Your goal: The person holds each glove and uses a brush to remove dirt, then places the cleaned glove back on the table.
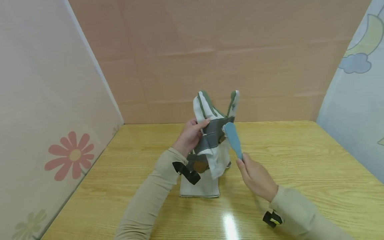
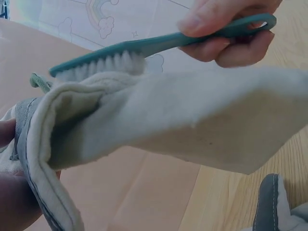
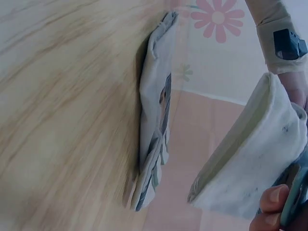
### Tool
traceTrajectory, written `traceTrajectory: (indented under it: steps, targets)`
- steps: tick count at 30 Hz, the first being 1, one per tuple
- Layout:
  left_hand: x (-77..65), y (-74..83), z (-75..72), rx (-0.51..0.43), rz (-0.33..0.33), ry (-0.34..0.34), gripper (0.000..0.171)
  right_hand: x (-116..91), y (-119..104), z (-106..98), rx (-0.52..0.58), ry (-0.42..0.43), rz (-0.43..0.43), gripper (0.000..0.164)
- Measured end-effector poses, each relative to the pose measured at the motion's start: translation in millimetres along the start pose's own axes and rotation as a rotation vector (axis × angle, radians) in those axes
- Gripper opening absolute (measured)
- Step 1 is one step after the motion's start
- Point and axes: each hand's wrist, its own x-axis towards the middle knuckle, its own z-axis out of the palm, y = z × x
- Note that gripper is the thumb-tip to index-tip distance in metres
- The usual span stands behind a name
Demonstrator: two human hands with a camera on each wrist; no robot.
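While the wooden table [image 1: 300,160] sits boxed in by a peach back wall and printed side panels, the left hand [image 1: 189,136] grips a white glove [image 1: 214,133] with grey and green trim above it. Right hand [image 1: 256,178] pinches a teal brush [image 1: 234,138], bristles on the glove. Second glove [image 1: 199,185] lies flat below.

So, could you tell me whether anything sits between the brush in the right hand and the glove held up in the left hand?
Nothing visible does. The right hand grips the brush by its handle, and its white bristles already rest on the glove that the left hand holds up above the table.
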Motion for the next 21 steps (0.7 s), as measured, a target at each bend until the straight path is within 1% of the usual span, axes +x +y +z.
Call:
traceTrajectory:
  steps: [4,12,21]
  targets:
    - [-0.6,-1.6,4.0,0.003,0.003,-0.018,0.007,2.1,-3.8,2.9,-0.001,-0.014,-0.027,0.023]
    - [0.9,-4.0,8.0,-0.010,-0.003,-0.013,0.006,-2.8,-0.1,3.3,-0.011,-0.078,0.023,0.024]
    - [0.5,-3.3,6.8,0.002,-0.005,-0.002,0.006,-6.3,1.6,3.8,0.018,-0.117,0.015,0.023]
